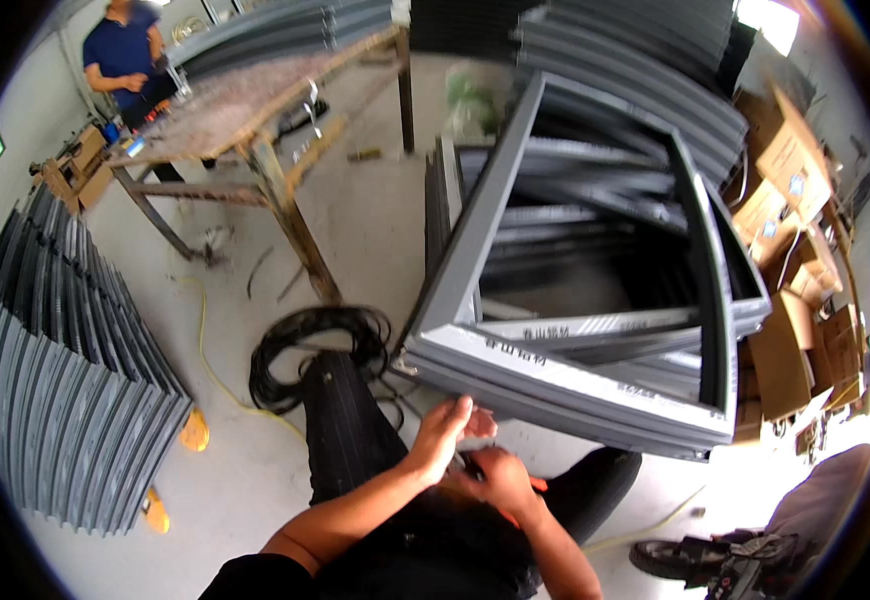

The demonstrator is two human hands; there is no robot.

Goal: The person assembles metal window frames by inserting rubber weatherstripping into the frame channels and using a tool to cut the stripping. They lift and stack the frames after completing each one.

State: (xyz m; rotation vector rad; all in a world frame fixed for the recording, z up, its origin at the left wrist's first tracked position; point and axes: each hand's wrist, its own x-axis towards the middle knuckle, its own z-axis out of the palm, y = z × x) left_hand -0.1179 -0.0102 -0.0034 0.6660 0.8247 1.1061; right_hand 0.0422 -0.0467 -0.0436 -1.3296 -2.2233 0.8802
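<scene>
My left hand (pixel 445 432) is raised just below the near edge of a grey metal frame (pixel 455 285), its thumb up and its fingers loosely curled and apart. Nothing shows in its grasp. Close beside it on the right, my right hand (pixel 503 482) is closed around a tool with an orange-red handle (pixel 538 484); its dark front part is mostly hidden between the hands, so its kind cannot be made out. The frame lies tilted on a pile of similar frames, with a pale printed strip along its near side. Neither hand plainly touches it.
A coil of black cable (pixel 277 350) lies beside my knee. Stacked grey profiles (pixel 75 420) stand at left on yellow feet. Beyond are a wooden-topped workbench (pixel 225 105) and another person (pixel 123 60). Cardboard boxes (pixel 790 340) line the right; a wheeled machine (pixel 685 560) sits near right.
</scene>
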